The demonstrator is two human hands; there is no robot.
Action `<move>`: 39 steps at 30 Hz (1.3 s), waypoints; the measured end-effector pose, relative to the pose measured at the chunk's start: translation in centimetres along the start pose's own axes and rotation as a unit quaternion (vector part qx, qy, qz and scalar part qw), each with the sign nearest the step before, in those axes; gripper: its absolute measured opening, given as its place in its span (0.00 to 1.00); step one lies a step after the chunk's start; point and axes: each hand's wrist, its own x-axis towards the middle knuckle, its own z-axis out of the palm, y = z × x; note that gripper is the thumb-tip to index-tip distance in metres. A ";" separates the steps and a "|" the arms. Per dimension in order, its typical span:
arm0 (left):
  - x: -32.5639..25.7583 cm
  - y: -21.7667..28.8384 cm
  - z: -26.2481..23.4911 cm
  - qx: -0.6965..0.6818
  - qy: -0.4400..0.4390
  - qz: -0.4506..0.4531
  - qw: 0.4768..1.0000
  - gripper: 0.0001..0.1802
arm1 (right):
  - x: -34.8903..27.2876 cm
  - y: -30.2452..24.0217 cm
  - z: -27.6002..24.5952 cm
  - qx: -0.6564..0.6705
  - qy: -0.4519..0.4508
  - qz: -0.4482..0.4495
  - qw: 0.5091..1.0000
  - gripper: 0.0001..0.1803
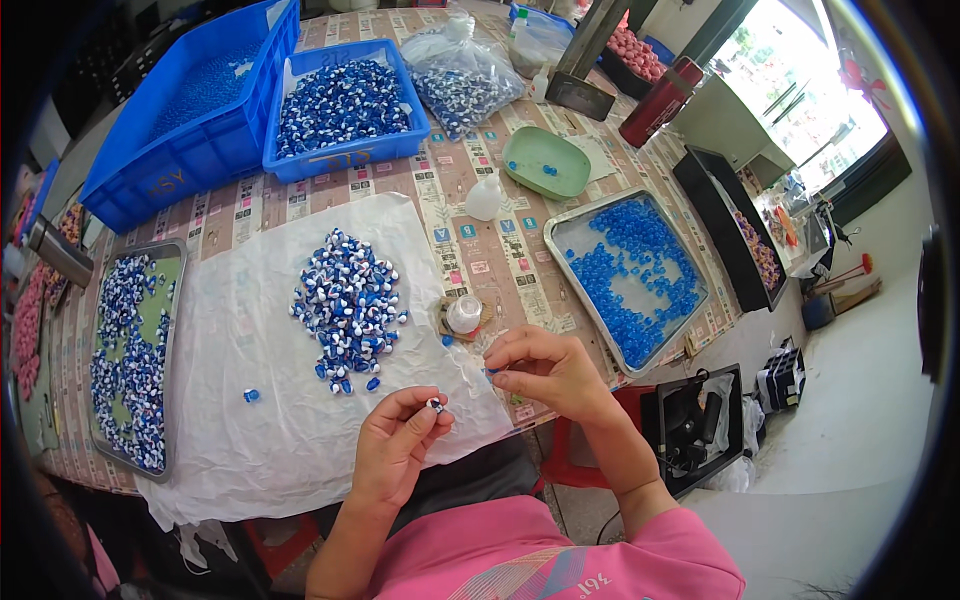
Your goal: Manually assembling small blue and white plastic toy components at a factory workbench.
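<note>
My left hand (398, 445) pinches a small blue-and-white piece (435, 405) between thumb and fingertips, over the near edge of a white sheet (235, 320). To its right, my right hand (550, 372) is closed in a pinch on a small blue bead-like piece (491, 372), mostly hidden by the fingertips. A loose pile of blue-and-white pieces (345, 300) lies on the sheet beyond my left hand. Just past my right fingertips a small whitish, translucent jar (464, 314) stands on a brownish pad. One single blue piece (251, 396) sits apart on the sheet's left.
A metal tray (588, 308) of clear blue beads is at right, another tray (172, 370) of blue-and-white pieces at left. Behind stand two blue crates (340, 162), a filled plastic bag (462, 85), a green dish (560, 185), a white bottle (485, 198) and a red flask (660, 102).
</note>
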 end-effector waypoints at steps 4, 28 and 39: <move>0.0 0.4 -0.2 -0.005 0.003 -0.003 1.000 0.13 | 0.5 -0.3 0.4 0.008 0.008 0.030 0.999 0.12; -1.9 3.2 -1.6 -0.038 -0.015 -0.009 0.999 0.12 | 6.8 -3.4 3.5 -0.368 0.080 -0.193 0.906 0.08; -1.3 2.9 -2.2 -0.041 -0.012 0.007 0.999 0.13 | 3.8 -3.9 5.9 -0.257 0.012 -0.153 0.954 0.09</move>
